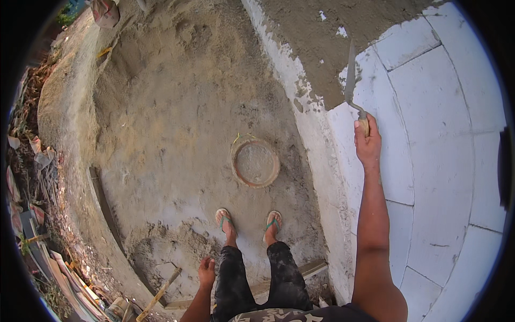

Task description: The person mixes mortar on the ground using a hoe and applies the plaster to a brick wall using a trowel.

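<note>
My right hand (368,142) is closed round the wooden handle of a pointing trowel (350,80). Its narrow metal blade points away from me, over the border between wet grey plaster (316,40) and the bare white block wall (434,118). Low beside my left leg hangs my left hand (206,272), its fingers loosely bent and a little apart with nothing in them. A round mortar pan (256,162) with a greyish bottom stands on the sandy ground in front of my feet.
Loose sand and mortar (177,43) cover the ground. A wooden board (107,212) edges it at left; a wooden-handled tool (159,295) leans near my left side. Rubble and planks (70,279) lie farther left. A sack (105,13) stands at the far left.
</note>
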{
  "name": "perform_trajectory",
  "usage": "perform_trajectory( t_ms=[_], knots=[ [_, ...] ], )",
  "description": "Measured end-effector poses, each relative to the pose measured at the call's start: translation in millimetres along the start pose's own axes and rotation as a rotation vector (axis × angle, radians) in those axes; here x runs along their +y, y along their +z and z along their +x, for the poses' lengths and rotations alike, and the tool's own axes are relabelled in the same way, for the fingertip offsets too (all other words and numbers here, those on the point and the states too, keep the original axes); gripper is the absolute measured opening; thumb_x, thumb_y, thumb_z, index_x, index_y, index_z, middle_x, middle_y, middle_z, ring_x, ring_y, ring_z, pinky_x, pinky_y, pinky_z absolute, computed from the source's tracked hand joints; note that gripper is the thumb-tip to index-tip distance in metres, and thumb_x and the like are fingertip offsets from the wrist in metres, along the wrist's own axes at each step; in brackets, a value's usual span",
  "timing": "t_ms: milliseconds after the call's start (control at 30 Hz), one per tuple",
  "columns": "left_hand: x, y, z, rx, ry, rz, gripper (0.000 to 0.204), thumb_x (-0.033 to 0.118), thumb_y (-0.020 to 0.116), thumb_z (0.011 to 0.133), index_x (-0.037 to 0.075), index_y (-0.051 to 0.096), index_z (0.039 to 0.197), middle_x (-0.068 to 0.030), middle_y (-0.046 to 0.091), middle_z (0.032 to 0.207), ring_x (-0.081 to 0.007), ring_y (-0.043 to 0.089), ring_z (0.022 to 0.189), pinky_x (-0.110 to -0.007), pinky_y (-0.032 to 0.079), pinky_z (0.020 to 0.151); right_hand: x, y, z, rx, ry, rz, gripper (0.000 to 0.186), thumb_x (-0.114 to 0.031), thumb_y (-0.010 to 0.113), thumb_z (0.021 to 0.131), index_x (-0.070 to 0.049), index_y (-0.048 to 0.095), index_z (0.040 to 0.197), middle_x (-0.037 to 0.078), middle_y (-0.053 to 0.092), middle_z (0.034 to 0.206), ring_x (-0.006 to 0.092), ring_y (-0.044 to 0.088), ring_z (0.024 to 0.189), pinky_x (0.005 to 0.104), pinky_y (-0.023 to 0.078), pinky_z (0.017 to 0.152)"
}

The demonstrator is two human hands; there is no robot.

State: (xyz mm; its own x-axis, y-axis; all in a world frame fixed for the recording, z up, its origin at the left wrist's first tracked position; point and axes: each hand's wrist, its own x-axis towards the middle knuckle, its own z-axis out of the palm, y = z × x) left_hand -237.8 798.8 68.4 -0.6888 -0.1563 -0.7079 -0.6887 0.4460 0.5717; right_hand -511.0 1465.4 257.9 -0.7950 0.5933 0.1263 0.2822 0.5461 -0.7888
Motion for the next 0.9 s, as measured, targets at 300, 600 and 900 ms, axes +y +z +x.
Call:
perform_trajectory(
  t_ms=[300,600,900],
  knots=[
    [26,78,11,-0.231,0.289,0.947,0.065,0.056,0.069,0.086,0.017,0.058,0.137,-0.0088,0.054,0.142,-0.0333,0.048,0.132,-0.057,0.032,0.11,151,208,-148,-0.6,0.169,-0.956,0.039,-0.046,0.054,0.103,-0.019,0.061,0.13,0.014,0.074,0.102,0.0324,0.073,0.094,0.045,0.057,0.074],
    [-4,58,46,-0.271,0.015,0.989,0.069,0.065,0.059,0.089,0.019,0.056,0.141,-0.0067,0.049,0.149,-0.0283,0.039,0.142,-0.057,0.02,0.118,257,402,-218,-0.712,0.376,-0.792,0.039,-0.052,0.056,0.099,-0.024,0.064,0.125,0.015,0.075,0.097,0.0374,0.072,0.093,0.0474,0.056,0.076],
    [7,70,53,-0.281,-0.053,1.027,0.068,0.065,0.057,0.091,0.02,0.056,0.141,-0.005,0.048,0.148,-0.0275,0.036,0.144,-0.057,0.018,0.12,260,331,-234,-0.592,0.27,-0.532,0.046,-0.058,0.058,0.095,-0.026,0.065,0.127,0.015,0.075,0.096,0.0388,0.073,0.09,0.0494,0.057,0.075]
  ],
)
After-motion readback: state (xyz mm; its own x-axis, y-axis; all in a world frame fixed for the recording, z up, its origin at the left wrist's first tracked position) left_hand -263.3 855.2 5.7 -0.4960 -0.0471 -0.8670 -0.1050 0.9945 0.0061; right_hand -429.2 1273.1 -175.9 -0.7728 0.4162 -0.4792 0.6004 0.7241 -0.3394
